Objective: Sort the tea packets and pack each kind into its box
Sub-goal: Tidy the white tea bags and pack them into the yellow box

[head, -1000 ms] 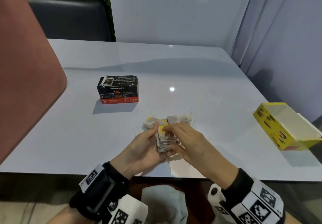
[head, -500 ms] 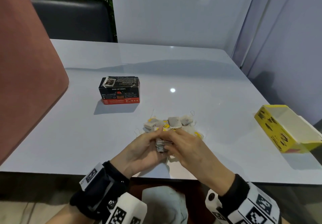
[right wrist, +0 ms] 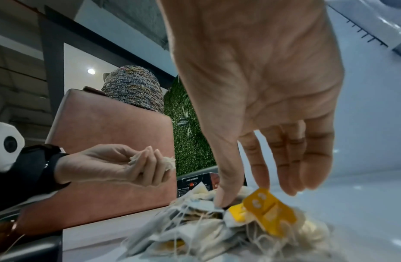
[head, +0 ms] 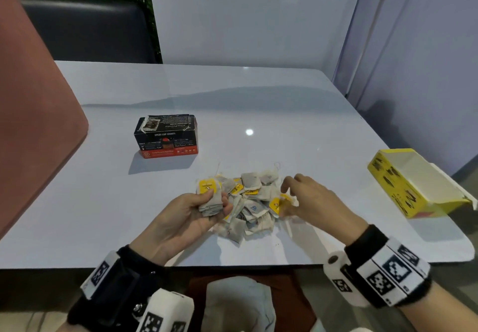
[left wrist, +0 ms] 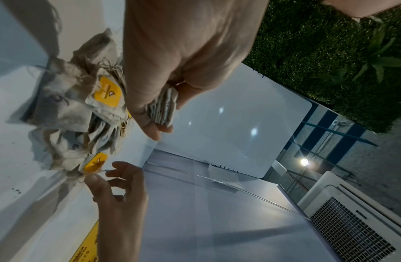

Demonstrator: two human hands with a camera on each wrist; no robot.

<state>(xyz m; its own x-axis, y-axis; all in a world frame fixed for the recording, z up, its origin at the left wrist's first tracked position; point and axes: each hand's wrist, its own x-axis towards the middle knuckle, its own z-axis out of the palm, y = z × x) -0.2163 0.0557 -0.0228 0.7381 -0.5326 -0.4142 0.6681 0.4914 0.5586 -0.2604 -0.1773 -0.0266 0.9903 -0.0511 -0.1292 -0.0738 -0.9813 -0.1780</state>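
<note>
A loose pile of tea packets [head: 254, 203] lies near the table's front edge, some with yellow tags, some plain grey. My left hand [head: 214, 201] grips a small stack of packets [head: 210, 205] just left of the pile, a yellow tag [head: 207, 186] on top; the left wrist view shows the stack [left wrist: 163, 109] edge-on between thumb and fingers. My right hand [head: 285, 197] hovers over the pile's right side with its fingers loosely spread. Its thumb [right wrist: 222, 200] touches the pile beside a yellow-tagged packet [right wrist: 269, 207]. The black and red box [head: 166, 136] stands closed at the back left. The yellow box [head: 413, 181] lies open at the far right.
The grey table [head: 297, 124] ends close in front of me [head: 232, 265]. A pink padded seat back [head: 33, 124] rises along the left. White and lilac wall panels [head: 258, 21] close off the back and the right.
Both hands were together on the stack. My right hand has let go and moved right onto the pile; my left hand keeps the stack and has shifted slightly left.
</note>
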